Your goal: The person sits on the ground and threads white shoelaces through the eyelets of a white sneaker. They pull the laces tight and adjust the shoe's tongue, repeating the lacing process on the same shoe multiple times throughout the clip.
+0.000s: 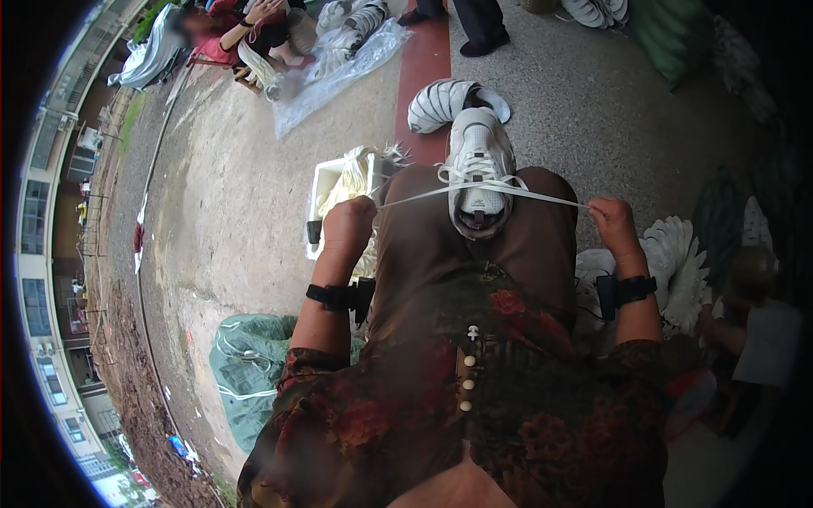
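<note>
A white sneaker [479, 166] rests on my lap between my knees, its toe pointing away from me. Its white shoelace [542, 196] is crossed over the tongue and stretched out to both sides. My left hand [349, 225] is closed round one lace end, left of the shoe. On the other side, my right hand [613, 225] pinches the opposite end between thumb and fingers. Both lace ends look taut. Each wrist wears a black band.
A white box [324, 188] of loose pale laces stands by my left knee. Nested white shoe pieces [440, 105] lie ahead, and more [673, 262] at my right. A green sack [246, 372] sits at my left. Other people are seated or standing nearby, beside a plastic sheet [339, 80].
</note>
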Tool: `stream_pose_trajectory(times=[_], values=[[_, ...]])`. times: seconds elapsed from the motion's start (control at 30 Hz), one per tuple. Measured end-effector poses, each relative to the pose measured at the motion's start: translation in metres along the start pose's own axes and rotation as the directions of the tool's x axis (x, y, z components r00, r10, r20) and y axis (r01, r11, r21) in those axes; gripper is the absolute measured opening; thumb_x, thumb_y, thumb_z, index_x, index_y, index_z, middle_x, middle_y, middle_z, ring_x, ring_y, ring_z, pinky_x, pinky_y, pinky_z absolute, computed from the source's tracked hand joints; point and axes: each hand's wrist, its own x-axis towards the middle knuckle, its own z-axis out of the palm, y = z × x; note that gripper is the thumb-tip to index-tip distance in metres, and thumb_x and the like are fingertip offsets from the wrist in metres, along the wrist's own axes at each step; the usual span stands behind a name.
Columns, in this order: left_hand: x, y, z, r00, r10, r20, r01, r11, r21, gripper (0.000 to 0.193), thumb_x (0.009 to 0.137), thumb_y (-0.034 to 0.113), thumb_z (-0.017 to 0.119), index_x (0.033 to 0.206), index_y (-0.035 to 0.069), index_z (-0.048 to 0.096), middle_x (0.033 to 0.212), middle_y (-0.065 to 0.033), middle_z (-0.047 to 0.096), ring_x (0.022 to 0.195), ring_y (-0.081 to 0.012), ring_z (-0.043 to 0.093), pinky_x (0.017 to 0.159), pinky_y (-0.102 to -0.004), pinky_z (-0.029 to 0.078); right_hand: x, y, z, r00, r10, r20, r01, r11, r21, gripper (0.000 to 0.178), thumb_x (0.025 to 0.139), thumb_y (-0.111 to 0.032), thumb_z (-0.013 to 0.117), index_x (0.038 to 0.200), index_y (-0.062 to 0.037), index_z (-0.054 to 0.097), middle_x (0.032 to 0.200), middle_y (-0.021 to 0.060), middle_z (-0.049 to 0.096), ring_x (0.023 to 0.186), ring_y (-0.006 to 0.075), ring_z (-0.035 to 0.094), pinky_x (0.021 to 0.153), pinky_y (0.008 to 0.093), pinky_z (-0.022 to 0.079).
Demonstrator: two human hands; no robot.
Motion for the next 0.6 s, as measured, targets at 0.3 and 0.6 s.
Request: stream_pose_trajectory(times=[0.3, 0.6], values=[[-0.001, -0.022, -0.009, 1.000, -0.027, -0.009, 0.027, 1.000, 0.009, 0.010, 0.076, 0.016, 0.057, 0.077, 0.011, 0.065, 0.071, -0.0147, 0.063, 0.070, -0.0331, 0.063, 0.061, -0.0411, 0.049, -0.026, 0.037, -0.013, 0.990, 0.113, -0.088, -0.127, 0.976, -0.176, 0.009, 0.068, -0.003, 0.065, 0.075, -0.0020, 0.060, 0.071, 0.0159, 0.055, 0.068, 0.0331, 0.056, 0.059, 0.0390, 0.043], [-0.003, -0.050, -0.011, 0.981, -0.189, 0.051, 0.180, 0.972, 0.153, 0.018, 0.075, 0.025, 0.065, 0.078, 0.008, 0.066, 0.077, -0.0164, 0.064, 0.073, -0.0344, 0.063, 0.064, -0.0423, 0.050, -0.024, 0.057, -0.014, 0.932, 0.312, -0.186, -0.335, 0.936, -0.106, 0.004, 0.069, -0.004, 0.063, 0.069, -0.0037, 0.059, 0.062, 0.0133, 0.054, 0.057, 0.0266, 0.056, 0.054, 0.0366, 0.042]])
